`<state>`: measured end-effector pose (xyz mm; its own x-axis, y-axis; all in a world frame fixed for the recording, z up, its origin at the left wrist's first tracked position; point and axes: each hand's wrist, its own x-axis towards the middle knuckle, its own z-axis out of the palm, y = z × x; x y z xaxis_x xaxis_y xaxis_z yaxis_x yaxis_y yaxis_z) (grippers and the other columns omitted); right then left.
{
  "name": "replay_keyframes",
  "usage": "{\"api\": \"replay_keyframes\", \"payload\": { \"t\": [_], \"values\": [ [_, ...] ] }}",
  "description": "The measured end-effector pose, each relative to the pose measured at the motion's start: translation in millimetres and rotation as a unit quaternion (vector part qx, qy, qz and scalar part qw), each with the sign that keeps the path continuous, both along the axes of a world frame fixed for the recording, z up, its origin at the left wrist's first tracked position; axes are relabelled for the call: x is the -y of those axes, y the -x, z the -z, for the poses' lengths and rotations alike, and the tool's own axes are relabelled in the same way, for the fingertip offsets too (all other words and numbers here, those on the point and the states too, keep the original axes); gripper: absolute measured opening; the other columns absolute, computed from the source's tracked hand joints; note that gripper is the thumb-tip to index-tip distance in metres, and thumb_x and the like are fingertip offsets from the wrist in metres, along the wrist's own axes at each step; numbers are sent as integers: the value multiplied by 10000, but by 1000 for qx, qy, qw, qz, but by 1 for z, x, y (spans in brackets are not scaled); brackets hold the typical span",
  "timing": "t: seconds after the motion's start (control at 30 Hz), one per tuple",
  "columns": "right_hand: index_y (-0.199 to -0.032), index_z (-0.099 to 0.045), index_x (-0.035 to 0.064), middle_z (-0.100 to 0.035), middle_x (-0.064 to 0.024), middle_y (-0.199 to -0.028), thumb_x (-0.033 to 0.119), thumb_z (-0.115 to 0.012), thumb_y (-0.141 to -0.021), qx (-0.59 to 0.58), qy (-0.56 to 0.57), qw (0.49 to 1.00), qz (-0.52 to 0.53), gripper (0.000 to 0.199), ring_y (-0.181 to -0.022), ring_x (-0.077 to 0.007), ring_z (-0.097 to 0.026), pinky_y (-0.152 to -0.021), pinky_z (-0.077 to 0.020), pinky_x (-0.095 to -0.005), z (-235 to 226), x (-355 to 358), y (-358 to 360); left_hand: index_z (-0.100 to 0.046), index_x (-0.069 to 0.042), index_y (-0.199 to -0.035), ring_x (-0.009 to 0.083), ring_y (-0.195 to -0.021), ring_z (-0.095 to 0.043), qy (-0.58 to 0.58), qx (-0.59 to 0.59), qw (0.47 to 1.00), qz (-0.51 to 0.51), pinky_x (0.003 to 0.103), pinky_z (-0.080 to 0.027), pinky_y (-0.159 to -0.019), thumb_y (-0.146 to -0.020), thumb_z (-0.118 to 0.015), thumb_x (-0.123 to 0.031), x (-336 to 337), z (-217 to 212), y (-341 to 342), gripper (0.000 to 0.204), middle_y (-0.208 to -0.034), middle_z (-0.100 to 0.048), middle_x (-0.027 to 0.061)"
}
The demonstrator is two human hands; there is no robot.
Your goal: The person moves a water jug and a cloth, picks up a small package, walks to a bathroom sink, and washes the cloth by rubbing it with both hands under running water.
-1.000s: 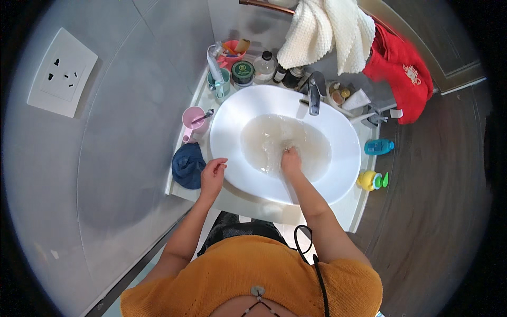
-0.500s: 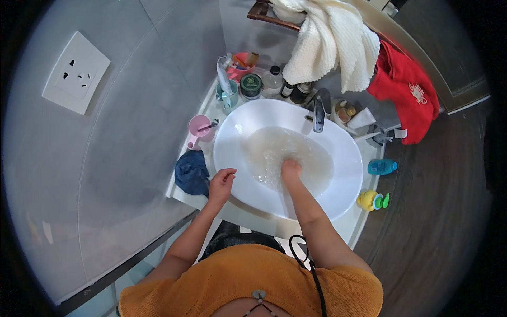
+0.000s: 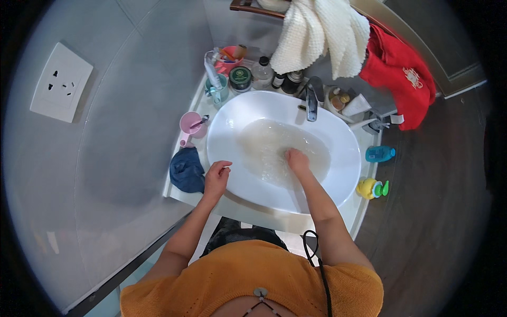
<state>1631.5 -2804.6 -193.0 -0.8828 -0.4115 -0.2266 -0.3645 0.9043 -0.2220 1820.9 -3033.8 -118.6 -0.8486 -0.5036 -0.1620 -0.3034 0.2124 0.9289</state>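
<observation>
A white oval sink [image 3: 346, 179] in front of me holds cloudy, rippling water [image 3: 264, 150]. My right hand [image 3: 297, 158] reaches into this water right of the middle; its fingers dip below the surface and are hidden. Over the sink's left rim hovers my left hand [image 3: 216, 177], its fingers loosely bent and a little apart, with nothing in them. Close beside it, a bunched blue cloth [image 3: 186, 171] lies on the counter. Behind the basin stands a dark metal faucet [image 3: 312, 103], and no stream shows from its spout.
Left of the sink is a pink cup [image 3: 191, 124] with a toothbrush. Along the back stand a green-lidded jar [image 3: 240, 78] and several bottles. A blue bottle [image 3: 380, 154] and a yellow pump bottle [image 3: 368, 188] edge the right side. White [image 3: 317, 37] and red towels [image 3: 391, 74] hang above.
My right hand has moved slightly right and lifted somewhat, showing more above the water. My left hand stays near the left rim. The whole view has shifted a little.
</observation>
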Motion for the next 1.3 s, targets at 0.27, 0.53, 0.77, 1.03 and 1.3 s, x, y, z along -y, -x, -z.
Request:
{"api": "replay_keyframes", "payload": {
  "t": [0.27, 0.53, 0.77, 1.03, 1.3],
  "values": [
    [-949, -586, 14, -597, -31, -759, 207, -435, -919, 99, 581, 766, 256, 247, -632, -88, -544, -544, -442, -211, -107, -24, 83, -582, -42, -968, 148, -789, -574, -73, -34, 995, 61, 243, -457, -702, -800, -518, -8, -28, 13, 70, 183, -947, -566, 68],
    [-1066, -475, -21, -553, -118, -931, 159, -408, -912, 281, 629, 652, 318, 246, -833, -201, -580, -720, -510, -280, -146, 0, 135, -562, -82, -1049, 128, -931, -523, -309, 47, 940, 138, 293, -399, -835, -890, -469, -274, -63, 8, 186, 266, -1023, -577, 9],
    [-1187, -444, -26, -558, -126, -935, 167, -420, -918, 320, 679, 614, 244, 331, -861, -193, -584, -725, -497, -250, -165, 2, 147, -564, -74, -1029, 138, -870, -537, -332, 44, 935, 114, 288, -434, -807, -889, -467, -237, -88, 31, 240, 236, -973, -581, 30],
    [-1019, -535, 49, -548, 2, -663, 294, -458, -905, 318, 676, 542, 385, 282, -519, -92, -506, -427, -402, -198, -90, -89, 89, -567, -89, -880, 133, -674, -555, -591, 53, 788, 161, 264, -464, -599, -851, -532, -283, -131, 95, 299, 199, -760, -571, 24],
    [-708, -420, 122, -262, 46, -455, 407, -424, -904, 329, 619, 563, 438, 346, -353, -66, -210, -334, -151, -211, -57, -126, 47, -533, -71, -749, 240, -716, -586, -140, 38, 964, 222, 335, -464, -608, -858, -498, -382, -142, 95, 311, 332, -680, -581, 89]
  ]
}}
